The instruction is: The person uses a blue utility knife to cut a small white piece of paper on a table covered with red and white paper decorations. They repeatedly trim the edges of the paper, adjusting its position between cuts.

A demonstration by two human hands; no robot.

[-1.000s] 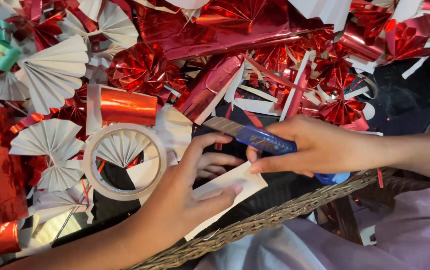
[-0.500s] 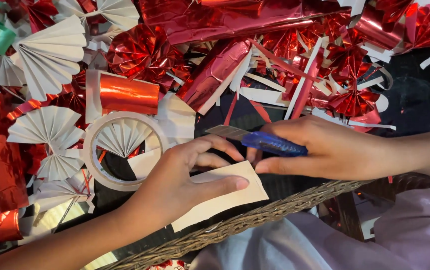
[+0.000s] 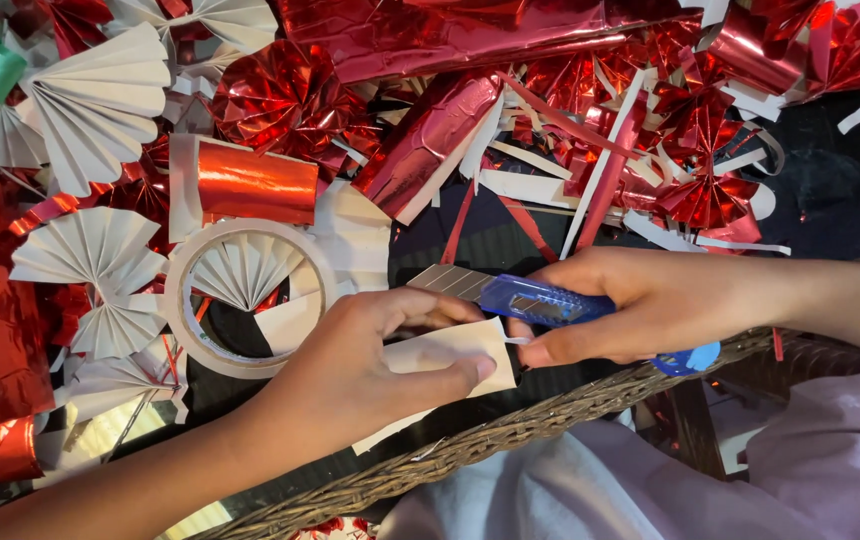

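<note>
Holding one blue utility knife, fingers of my right hand closed tight around it | one white card at counter edge, pinned under my left hand, fingers pressed together | one tape ring beside it | several white paper fans

Bright, even light; sharp focus throughout. Glare streaks the red foil; soft shadows fall beneath both hands; the dark tabletop stays underexposed.
</note>
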